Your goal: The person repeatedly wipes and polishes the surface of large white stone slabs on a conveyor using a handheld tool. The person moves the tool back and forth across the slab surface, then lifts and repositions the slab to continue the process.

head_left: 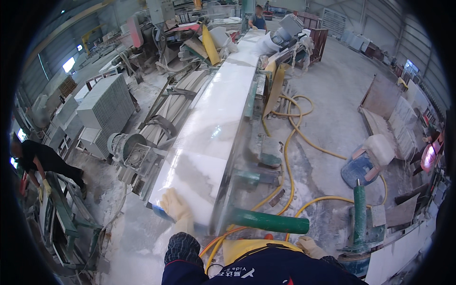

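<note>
My left hand [175, 205], in a cream glove, rests on the near end of a white stone slab [197, 166], its fingers stretched over the wet surface. Slabs lie end to end along a narrow conveyor [223, 190] that runs away from me. My right hand [311, 249], gloved alike, hangs low beside my yellow apron [256, 248], close to a green pipe [270, 221]. Its fingers are partly hidden, and I cannot make out anything in them.
A motor [130, 149] juts from the conveyor's left side. Yellow hoses [287, 156] snake over the floor at right, near a blue container [359, 167] and a green post [359, 213]. One gloved co-worker [52, 164] bends at far left; another person [257, 20] stands at the far end.
</note>
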### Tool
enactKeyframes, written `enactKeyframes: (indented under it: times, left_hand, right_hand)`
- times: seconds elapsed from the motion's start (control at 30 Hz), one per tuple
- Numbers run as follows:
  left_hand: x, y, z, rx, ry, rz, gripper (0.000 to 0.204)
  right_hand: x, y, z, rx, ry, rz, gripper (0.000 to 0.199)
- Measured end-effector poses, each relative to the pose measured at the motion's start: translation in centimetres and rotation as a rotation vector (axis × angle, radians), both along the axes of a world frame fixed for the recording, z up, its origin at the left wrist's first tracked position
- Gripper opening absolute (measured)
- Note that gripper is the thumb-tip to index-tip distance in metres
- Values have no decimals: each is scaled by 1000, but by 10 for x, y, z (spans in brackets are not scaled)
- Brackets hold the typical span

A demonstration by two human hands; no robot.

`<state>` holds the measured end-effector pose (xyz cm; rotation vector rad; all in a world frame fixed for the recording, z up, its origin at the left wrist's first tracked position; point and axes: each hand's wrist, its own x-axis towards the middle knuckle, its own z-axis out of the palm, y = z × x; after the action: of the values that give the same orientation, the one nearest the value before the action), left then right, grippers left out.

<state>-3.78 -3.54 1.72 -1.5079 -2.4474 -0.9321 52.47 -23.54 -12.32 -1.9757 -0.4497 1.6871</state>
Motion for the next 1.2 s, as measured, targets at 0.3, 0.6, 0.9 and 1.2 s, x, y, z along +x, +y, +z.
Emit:
enactKeyframes:
  times: [0.3, 0.6, 0.9, 1.2]
  left_hand:
    - [-1, -7, -4, -35, -44, 23, 43]
    - [-3, -12, -9, 3, -61, 22, 42]
    - [-7, -17, -26, 109, -60, 32, 42]
    - [-8, -24, -35, 197, -82, 27, 41]
  right_hand:
    - [-12, 48, 49, 31, 54, 444, 33]
    - [-166, 194, 164, 546, 279, 523, 43]
    - [-313, 258, 216, 576, 546, 468, 59]
    - [-351, 272, 195, 490, 811, 365, 44]
